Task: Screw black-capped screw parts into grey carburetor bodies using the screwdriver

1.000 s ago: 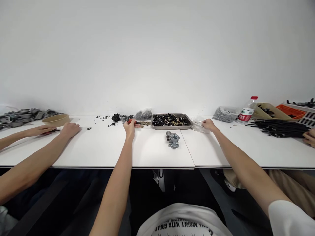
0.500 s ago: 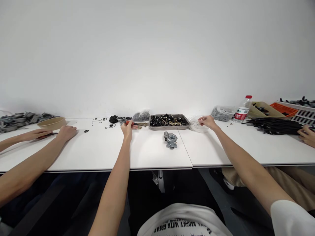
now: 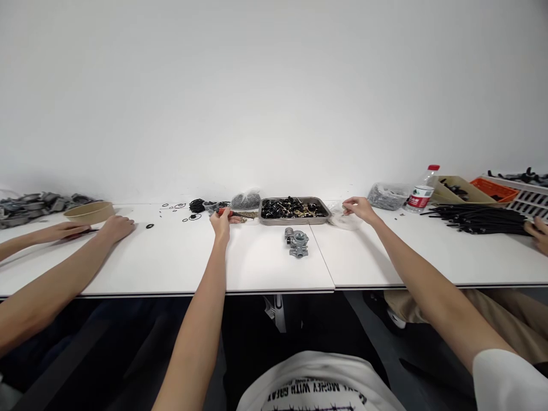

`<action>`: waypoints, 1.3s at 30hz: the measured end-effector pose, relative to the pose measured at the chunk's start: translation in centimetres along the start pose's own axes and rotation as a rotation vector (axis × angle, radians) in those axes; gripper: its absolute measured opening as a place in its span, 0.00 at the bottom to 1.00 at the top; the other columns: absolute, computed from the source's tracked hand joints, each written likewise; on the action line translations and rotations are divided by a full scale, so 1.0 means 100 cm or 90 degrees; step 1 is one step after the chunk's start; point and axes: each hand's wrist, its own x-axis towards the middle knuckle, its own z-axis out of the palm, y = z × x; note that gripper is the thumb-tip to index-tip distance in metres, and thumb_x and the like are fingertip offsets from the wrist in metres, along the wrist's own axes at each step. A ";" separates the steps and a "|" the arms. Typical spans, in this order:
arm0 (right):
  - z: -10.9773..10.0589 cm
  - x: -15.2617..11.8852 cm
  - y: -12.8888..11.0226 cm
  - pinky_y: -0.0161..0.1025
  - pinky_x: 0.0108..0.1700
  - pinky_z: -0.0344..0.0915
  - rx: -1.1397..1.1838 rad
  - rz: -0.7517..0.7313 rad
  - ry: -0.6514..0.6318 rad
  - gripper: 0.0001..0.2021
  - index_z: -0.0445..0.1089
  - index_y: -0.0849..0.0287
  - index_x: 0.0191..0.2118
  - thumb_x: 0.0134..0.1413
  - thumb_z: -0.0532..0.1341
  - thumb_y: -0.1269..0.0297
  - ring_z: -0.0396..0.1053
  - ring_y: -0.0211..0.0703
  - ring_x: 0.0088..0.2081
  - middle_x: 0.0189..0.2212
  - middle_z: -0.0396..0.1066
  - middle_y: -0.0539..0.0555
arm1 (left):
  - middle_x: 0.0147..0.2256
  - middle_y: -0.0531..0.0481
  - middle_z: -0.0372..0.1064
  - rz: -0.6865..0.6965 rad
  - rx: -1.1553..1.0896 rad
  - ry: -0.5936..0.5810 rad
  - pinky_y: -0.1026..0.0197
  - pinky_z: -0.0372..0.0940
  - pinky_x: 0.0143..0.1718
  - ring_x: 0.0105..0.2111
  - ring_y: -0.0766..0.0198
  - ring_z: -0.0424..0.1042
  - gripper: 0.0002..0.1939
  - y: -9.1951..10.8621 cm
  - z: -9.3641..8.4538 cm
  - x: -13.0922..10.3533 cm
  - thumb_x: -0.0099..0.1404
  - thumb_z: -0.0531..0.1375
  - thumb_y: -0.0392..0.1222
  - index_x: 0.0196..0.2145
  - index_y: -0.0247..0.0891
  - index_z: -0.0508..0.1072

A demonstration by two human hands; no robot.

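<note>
My left hand [image 3: 221, 222] is closed around a red-handled screwdriver [image 3: 224, 212], whose dark shaft points right over small brass parts [image 3: 247, 216]. On the right, my right hand [image 3: 359, 209] has its fingertips pinched at a clear plastic bag [image 3: 346, 221]; what lies between them is too small to make out. Between my hands a metal tray [image 3: 295, 221] holds many black and brass parts. A grey metal carburetor [image 3: 297, 242] rests on the white table in front of the tray.
Another person's hands [image 3: 117, 228] work by a beige bowl [image 3: 89, 213] at left. Black rings, bags of small parts [image 3: 245, 200], a bottle [image 3: 422, 191], black tubes [image 3: 475, 220] and bins [image 3: 460, 191] stand along the wall. Another hand [image 3: 538, 233] touches the tubes at far right.
My right hand has shifted slightly left and up, away from the bag's surface, with its fingertips pinched. My left hand keeps its hold on the screwdriver.
</note>
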 end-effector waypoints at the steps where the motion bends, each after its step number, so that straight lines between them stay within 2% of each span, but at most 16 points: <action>1: 0.000 -0.002 -0.005 0.37 0.36 0.75 0.002 -0.006 -0.017 0.03 0.74 0.69 0.36 0.58 0.64 0.73 0.74 0.39 0.25 0.29 0.77 0.59 | 0.25 0.51 0.67 0.000 0.000 -0.001 0.60 0.69 0.19 0.19 0.61 0.73 0.10 0.000 0.000 0.000 0.55 0.64 0.41 0.31 0.35 0.66; 6: 0.002 -0.014 -0.030 0.37 0.38 0.76 0.012 -0.022 -0.110 0.06 0.78 0.68 0.39 0.56 0.65 0.72 0.76 0.42 0.29 0.28 0.78 0.58 | 0.24 0.52 0.66 0.002 0.000 0.002 0.61 0.68 0.19 0.19 0.62 0.72 0.10 0.001 0.000 0.000 0.55 0.63 0.42 0.31 0.36 0.66; 11: 0.015 -0.037 -0.052 0.40 0.40 0.76 0.096 -0.066 -0.222 0.12 0.78 0.66 0.45 0.54 0.66 0.69 0.77 0.45 0.34 0.29 0.79 0.58 | 0.25 0.51 0.66 0.007 0.000 0.004 0.60 0.68 0.20 0.20 0.61 0.73 0.10 0.001 0.001 -0.001 0.55 0.63 0.42 0.31 0.35 0.67; 13: 0.022 -0.050 -0.062 0.41 0.40 0.75 0.094 -0.086 -0.240 0.13 0.78 0.64 0.43 0.51 0.68 0.67 0.77 0.45 0.33 0.29 0.79 0.58 | 0.25 0.51 0.66 0.007 0.002 0.005 0.60 0.68 0.20 0.21 0.61 0.73 0.11 0.001 0.000 -0.001 0.55 0.64 0.42 0.31 0.35 0.67; 18: 0.046 -0.082 -0.087 0.40 0.41 0.72 -0.001 -0.151 -0.218 0.09 0.81 0.61 0.38 0.48 0.69 0.66 0.75 0.44 0.36 0.35 0.80 0.57 | 0.25 0.51 0.65 0.008 0.003 0.004 0.60 0.68 0.20 0.21 0.61 0.73 0.11 0.001 0.000 0.000 0.54 0.64 0.42 0.32 0.35 0.67; 22: 0.063 -0.106 -0.103 0.38 0.35 0.70 0.011 -0.172 -0.281 0.07 0.81 0.60 0.35 0.49 0.68 0.64 0.73 0.42 0.33 0.33 0.79 0.56 | 0.24 0.52 0.66 0.011 0.005 -0.001 0.61 0.68 0.20 0.20 0.61 0.73 0.10 0.000 -0.001 0.000 0.54 0.63 0.41 0.31 0.36 0.67; 29: 0.079 -0.122 -0.113 0.37 0.31 0.67 0.014 -0.208 -0.368 0.09 0.81 0.60 0.35 0.53 0.65 0.63 0.69 0.38 0.26 0.28 0.76 0.53 | 0.26 0.50 0.67 0.012 0.008 -0.005 0.60 0.69 0.20 0.21 0.60 0.74 0.10 0.000 -0.001 0.000 0.54 0.64 0.42 0.31 0.35 0.67; 36: 0.084 -0.126 -0.120 0.37 0.35 0.67 -0.038 -0.237 -0.432 0.09 0.81 0.58 0.39 0.52 0.65 0.64 0.73 0.41 0.34 0.33 0.79 0.54 | 0.24 0.51 0.66 0.012 0.011 -0.004 0.60 0.69 0.20 0.20 0.61 0.73 0.10 0.000 -0.001 -0.001 0.55 0.64 0.41 0.32 0.35 0.67; 39: 0.086 -0.125 -0.121 0.37 0.36 0.66 -0.059 -0.249 -0.435 0.10 0.81 0.58 0.40 0.52 0.66 0.63 0.72 0.41 0.35 0.34 0.78 0.54 | 0.23 0.53 0.65 0.011 0.012 -0.004 0.60 0.69 0.20 0.19 0.62 0.72 0.10 0.000 -0.001 -0.001 0.55 0.64 0.41 0.32 0.36 0.67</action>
